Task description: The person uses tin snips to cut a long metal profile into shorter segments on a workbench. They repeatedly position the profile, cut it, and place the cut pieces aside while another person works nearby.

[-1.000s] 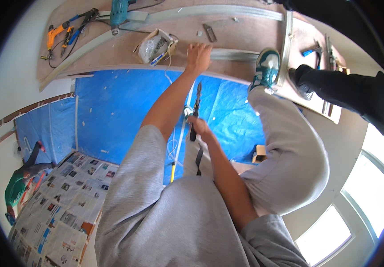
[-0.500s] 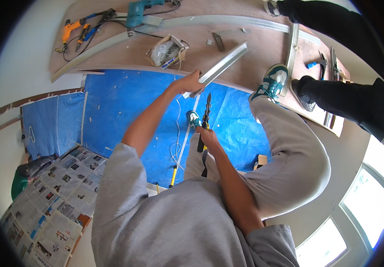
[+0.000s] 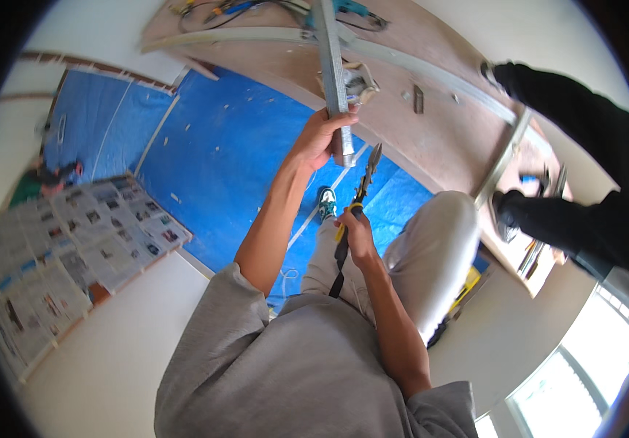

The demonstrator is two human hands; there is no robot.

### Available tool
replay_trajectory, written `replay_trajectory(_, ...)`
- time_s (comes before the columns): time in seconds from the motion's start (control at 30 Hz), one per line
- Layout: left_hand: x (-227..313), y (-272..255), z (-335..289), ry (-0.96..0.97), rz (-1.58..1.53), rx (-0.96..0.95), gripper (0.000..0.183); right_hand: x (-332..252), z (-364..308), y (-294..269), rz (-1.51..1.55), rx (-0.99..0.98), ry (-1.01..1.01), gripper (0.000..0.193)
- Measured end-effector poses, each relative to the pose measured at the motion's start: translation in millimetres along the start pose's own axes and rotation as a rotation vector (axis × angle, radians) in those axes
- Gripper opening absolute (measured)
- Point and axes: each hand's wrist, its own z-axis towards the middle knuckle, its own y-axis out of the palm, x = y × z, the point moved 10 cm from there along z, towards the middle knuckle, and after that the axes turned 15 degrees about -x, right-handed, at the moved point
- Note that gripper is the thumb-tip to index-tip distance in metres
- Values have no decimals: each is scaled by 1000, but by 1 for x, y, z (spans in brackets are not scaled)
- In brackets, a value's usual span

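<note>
My left hand (image 3: pixel 319 139) is closed round the lower end of a galvanised metal channel (image 3: pixel 331 66), which points away from me over the edge of the wooden platform. In my right hand (image 3: pixel 359 238) is a pair of snips (image 3: pixel 366 181) with yellow and black handles, blades pointing up and away. The blades are a short way right of the channel's near end, apart from it. A black strap (image 3: pixel 338 277) hangs below the snips' handles. Behind the channel, partly hidden by it, a small open box (image 3: pixel 360 84) sits on the platform.
The wooden platform (image 3: pixel 431 66) carries long metal rails (image 3: pixel 417 67), a teal power tool (image 3: pixel 358 11) and a small metal offcut (image 3: pixel 418 100). Another person's dark-trousered leg (image 3: pixel 570 219) stands at right. Blue sheeting (image 3: pixel 212 146) covers the floor; a newspaper-covered surface (image 3: pixel 74 263) is at left.
The channel has swung from slanting right to pointing nearly straight away from me. My right foot has left the platform, and that leg is lower. The view has turned; both hands keep their holds.
</note>
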Motion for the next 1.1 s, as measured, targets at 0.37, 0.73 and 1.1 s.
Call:
replay_trajectory(0.37, 148, 52, -128, 562, 82, 286, 29, -86, -129, 22, -442, -453, -122, 52)
replay_trajectory(0.73, 131, 192, -238, 928, 73, 518, 28, -137, -245, -23, -758, -470, -338, 71)
replay_trajectory(1.1, 92, 242, -300, 1049, 48, 664, 29, -119, -293, -45, -835, -575, -381, 71)
